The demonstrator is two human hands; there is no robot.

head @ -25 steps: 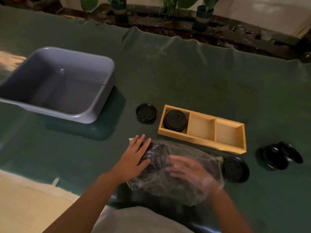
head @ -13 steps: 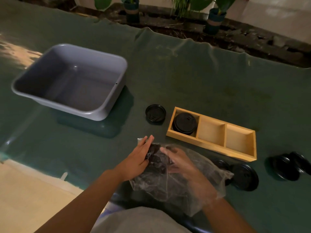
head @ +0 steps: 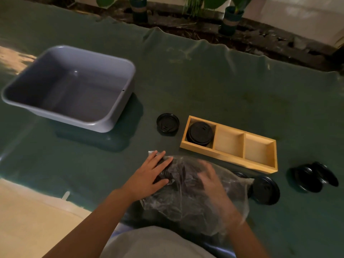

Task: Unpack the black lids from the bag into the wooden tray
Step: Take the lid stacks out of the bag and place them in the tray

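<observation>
The clear plastic bag (head: 195, 185) lies on the green-covered counter (head: 214, 86) just on the near side of the wooden tray (head: 229, 157), its long axis running roughly parallel to the tray's near wall, and the black lids inside it (head: 176, 175) show as a dark clump toward the bag's left end. The right hand (head: 214, 183) is inside the bag, seen blurred through the plastic, with the clump lying just to the left of its fingers (head: 206, 169); whether those fingers are spread or closing on a lid cannot be told through the film. The left hand (head: 149, 175) rests on the outside of the bag's left end, fingers straight and slightly spread, pressing the plastic down over the lids. The right hand is the nearer one to the tray, whose left compartment already holds a stack of lids (head: 200, 134) while the middle and right compartments are bare. One loose lid (head: 167, 122) sits just left of the tray and others (head: 266, 189) lie near its right end. Compared with half a second ago, the left hand has flattened from a side-on hold, and the right hand has pushed further into the bag
</observation>
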